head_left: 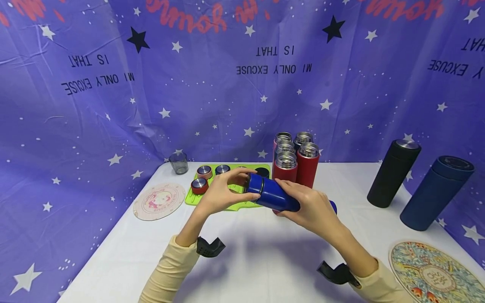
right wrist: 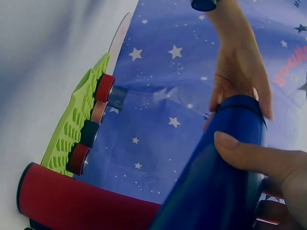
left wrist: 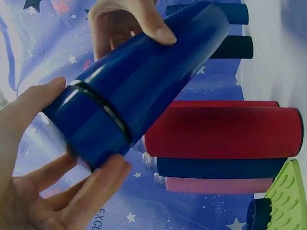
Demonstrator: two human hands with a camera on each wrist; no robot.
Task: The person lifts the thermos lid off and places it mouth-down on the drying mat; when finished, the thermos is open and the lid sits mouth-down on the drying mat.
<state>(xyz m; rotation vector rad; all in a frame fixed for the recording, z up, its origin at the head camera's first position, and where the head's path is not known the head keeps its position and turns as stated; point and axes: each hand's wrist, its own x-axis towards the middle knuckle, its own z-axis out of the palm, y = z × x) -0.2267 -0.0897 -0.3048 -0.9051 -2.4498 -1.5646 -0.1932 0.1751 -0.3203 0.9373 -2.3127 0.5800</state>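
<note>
head view: left hand (head_left: 222, 191), half-curled, pinches the round blue cap (head_left: 255, 184) while right hand (head_left: 313, 207) wraps the glossy blue cylindrical flask (head_left: 278, 196), probably stiff and slippery, best gripped mid-body.

We are facing a purple-blue cloth backdrop (head_left: 212, 105) that is hanging behind the far edge of the white surface (head_left: 265, 269) and continuing past its left and right edges. White stars (head_left: 249, 132) are dotting the cloth, while black stars (head_left: 333, 29) and upside-down black lettering (head_left: 287, 68) are showing above the far edge, with red script (head_left: 189, 17) running higher up. Creases are catching pale light near the far left corner, and we are seeing soft shadows (head_left: 299, 248) spreading toward the near side
</note>
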